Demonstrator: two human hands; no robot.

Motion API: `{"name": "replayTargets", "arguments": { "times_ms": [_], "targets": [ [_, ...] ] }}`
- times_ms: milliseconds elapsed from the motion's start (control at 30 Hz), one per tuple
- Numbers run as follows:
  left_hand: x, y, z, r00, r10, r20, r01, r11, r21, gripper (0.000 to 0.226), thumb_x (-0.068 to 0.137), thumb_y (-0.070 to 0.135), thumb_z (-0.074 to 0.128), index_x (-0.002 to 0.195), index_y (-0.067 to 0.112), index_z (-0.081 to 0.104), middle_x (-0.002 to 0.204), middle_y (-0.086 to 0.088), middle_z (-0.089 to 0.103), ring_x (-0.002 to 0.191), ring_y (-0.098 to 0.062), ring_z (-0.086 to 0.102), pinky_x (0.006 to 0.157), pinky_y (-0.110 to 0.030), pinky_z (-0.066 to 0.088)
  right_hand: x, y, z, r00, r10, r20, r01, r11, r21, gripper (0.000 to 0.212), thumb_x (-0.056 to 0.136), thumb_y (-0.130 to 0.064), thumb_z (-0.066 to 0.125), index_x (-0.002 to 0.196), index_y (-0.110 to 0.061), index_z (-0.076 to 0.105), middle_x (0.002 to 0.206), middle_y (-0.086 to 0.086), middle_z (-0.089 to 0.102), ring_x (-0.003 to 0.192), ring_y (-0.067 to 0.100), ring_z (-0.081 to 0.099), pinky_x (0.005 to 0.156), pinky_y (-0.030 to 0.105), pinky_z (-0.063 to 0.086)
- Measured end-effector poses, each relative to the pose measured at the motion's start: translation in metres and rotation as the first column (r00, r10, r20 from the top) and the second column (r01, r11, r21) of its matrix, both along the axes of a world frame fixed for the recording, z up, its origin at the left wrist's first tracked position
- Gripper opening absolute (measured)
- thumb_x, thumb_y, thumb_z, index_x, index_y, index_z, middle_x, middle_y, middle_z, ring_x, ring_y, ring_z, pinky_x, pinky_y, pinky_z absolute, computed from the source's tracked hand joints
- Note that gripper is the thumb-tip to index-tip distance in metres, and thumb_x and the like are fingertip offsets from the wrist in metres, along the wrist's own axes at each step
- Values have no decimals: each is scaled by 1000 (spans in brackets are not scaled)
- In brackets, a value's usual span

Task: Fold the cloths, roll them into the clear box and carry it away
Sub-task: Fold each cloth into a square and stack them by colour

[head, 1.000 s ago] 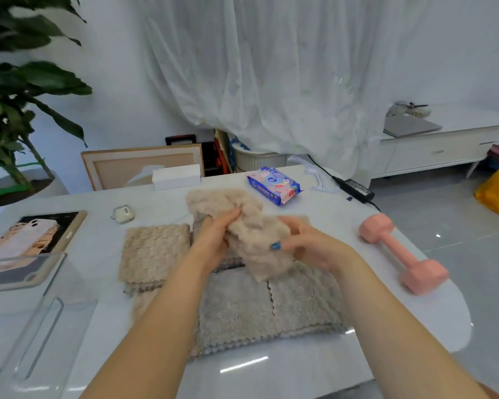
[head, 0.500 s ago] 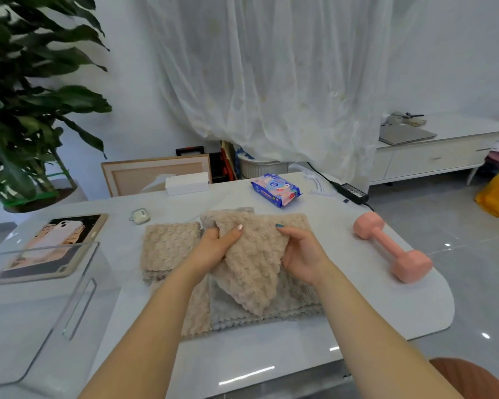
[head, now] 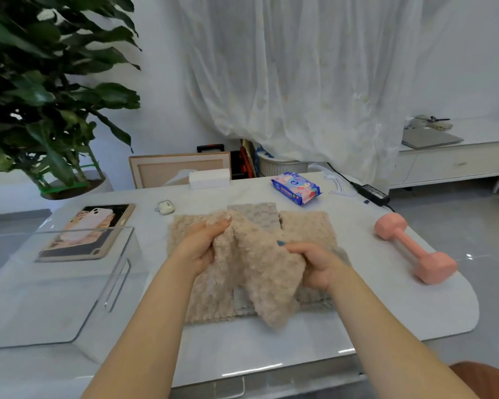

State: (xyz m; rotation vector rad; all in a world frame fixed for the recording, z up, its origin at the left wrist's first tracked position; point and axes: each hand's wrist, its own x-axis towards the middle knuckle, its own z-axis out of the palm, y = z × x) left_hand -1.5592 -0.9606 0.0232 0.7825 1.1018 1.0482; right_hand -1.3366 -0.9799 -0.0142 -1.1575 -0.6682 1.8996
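A fluffy beige cloth hangs above the table between both hands. My left hand grips its upper left edge and my right hand grips its right edge. Beneath it several more cloths lie flat on the white table: a beige one at the left, a grey one behind, and a beige one at the right. The clear box stands at the table's left, its handle slot facing me.
A pink dumbbell lies at the right. A tablet sits behind the clear box, an earbud case beside it. A blue wipes pack, a white box and a power adapter lie at the back. A plant stands far left.
The bunched cloth has been spread out between my hands and now hangs lower. My head has pulled back, so more of the table and clear box shows.
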Motion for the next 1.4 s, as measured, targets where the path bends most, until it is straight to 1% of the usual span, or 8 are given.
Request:
{"name": "replayTargets", "arguments": {
  "times_ms": [133, 300, 467, 600, 767, 967, 1200, 1400],
  "targets": [
    [-11, -4, -9, 830, 118, -546, 10, 974, 227, 35, 86, 35, 67, 97, 1, 69, 95, -22, 70, 89, -38, 67, 84, -51, 51, -5, -6, 2, 990, -56, -131, 64, 996, 55, 25, 71, -8, 61, 92, -4, 74, 99, 15, 70, 87, 26, 69, 90, 39, 50],
    [-25, -3, -4, 629, 320, -709, -106, 938, 329, 45, 80, 48, 69, 73, 5, 62, 74, -12, 63, 80, -33, 60, 69, -36, 47, 9, -5, 19, 985, 17, 172, -35, 994, 100, 46, 83, -12, 62, 128, -11, 53, 113, 5, 67, 89, 18, 66, 76, 34, 50],
    [-36, -2, 11, 688, 429, -586, -297, 903, 312, 42, 72, 46, 78, 64, 14, 52, 64, 2, 51, 61, -13, 50, 63, -31, 44, 29, -1, 35, 914, -123, 387, 106, 992, 66, 11, 83, -6, 63, 78, -14, 57, 75, 2, 59, 70, 17, 54, 64, 28, 39],
    [-44, 3, 15, 965, 216, 150, -223, 974, 36, 35, 81, 18, 72, 111, 3, 63, 102, -12, 69, 89, -18, 68, 68, -29, 59, 32, -4, 26, 895, -118, 431, 151, 987, -44, 16, 83, 0, 60, 83, -15, 55, 82, 3, 57, 69, 16, 50, 61, 27, 31],
    [-27, -17, 7, 860, 471, -197, -374, 843, 385, 11, 81, 14, 74, 89, 8, 70, 80, -1, 69, 74, -10, 64, 66, -20, 51, 33, -15, 14, 530, 3, 848, -8, 1000, 1, 27, 69, -12, 80, 64, -7, 54, 57, 5, 55, 48, 13, 49, 46, 19, 35],
    [-22, -32, -7, 618, 703, -353, -368, 655, 660, 21, 77, 27, 78, 75, 9, 65, 108, -4, 55, 98, -6, 51, 91, -19, 41, 43, -33, 10, 650, -333, 683, 259, 942, 213, 37, 71, -30, 82, 85, -3, 61, 71, 5, 54, 59, 12, 51, 46, 21, 33],
    [-13, -44, -14, 851, 518, -84, -384, 724, 574, 3, 89, 22, 64, 89, 21, 61, 88, 1, 64, 84, -10, 60, 80, -32, 50, 44, -41, 23, 831, -541, -131, 551, 767, 329, 24, 80, -29, 69, 84, -5, 67, 81, 9, 71, 78, 22, 68, 74, 36, 56],
    [-8, -63, -50, 953, 271, -137, -171, 850, 498, 50, 93, 15, 57, 140, 28, 43, 139, 6, 50, 126, -10, 49, 99, -34, 47, 57, -50, 15, 899, -407, 162, 260, 793, 551, 25, 80, 5, 64, 97, -13, 67, 91, 2, 73, 82, 14, 69, 64, 24, 54]
  ]
}}
